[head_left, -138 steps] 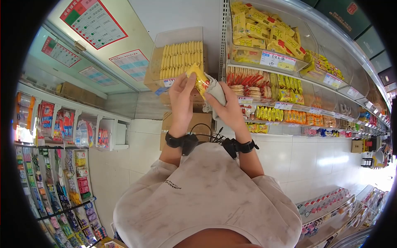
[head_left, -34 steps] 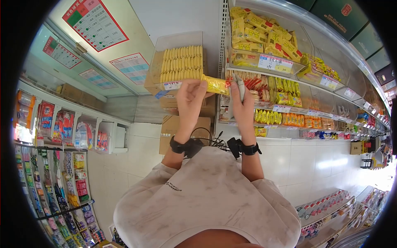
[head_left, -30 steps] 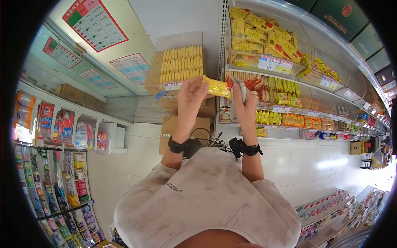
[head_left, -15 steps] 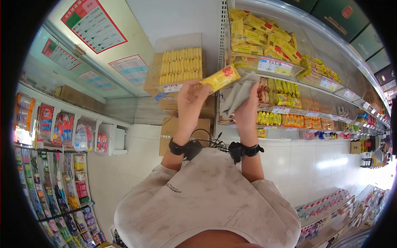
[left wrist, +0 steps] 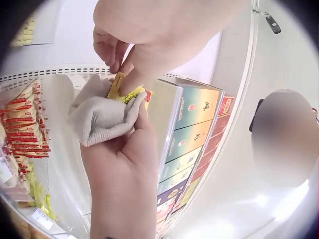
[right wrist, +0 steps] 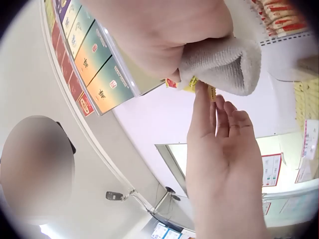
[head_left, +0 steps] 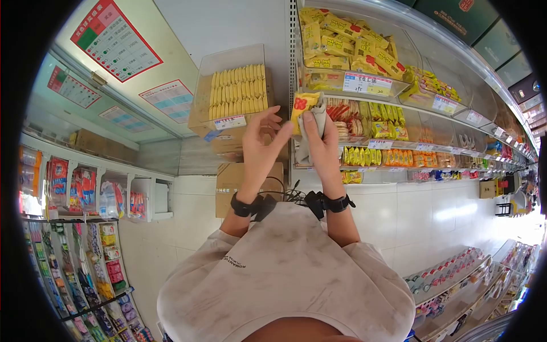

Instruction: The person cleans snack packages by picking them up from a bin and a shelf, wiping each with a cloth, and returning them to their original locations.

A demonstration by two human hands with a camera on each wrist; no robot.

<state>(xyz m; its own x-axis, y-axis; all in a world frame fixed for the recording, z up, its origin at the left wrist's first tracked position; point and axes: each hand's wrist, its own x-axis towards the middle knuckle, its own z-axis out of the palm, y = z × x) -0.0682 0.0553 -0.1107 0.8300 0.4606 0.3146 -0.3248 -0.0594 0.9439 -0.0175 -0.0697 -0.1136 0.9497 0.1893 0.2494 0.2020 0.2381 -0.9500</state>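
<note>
My right hand [head_left: 325, 151] grips a grey cloth [head_left: 316, 128] folded around a yellow snack packet [head_left: 303, 105] with a red flower print. Its thumb lies along the cloth, and the packet's upper end pokes out. Just left of it is my left hand [head_left: 263, 142], its thumb tip at the packet's side and its fingers loosely bent, apart from the thumb. In the left wrist view the packet's serrated end [left wrist: 116, 85] sticks up from the cloth [left wrist: 102, 117]. Much of the packet is hidden by the cloth, which bunches beside my right palm in the right wrist view.
A clear bin [head_left: 205, 117] of upright yellow packets stands behind my left hand. At right, tiered shelves [head_left: 393, 102] hold heaped and lined-up snacks with price tags. A cardboard box [head_left: 228, 196] and black cables are below. Another person [left wrist: 284, 139] shows in the left wrist view.
The packet, held out by my left hand half a second ago, has turned upright and is now in the cloth in my right hand. My left fingers have loosened off it.
</note>
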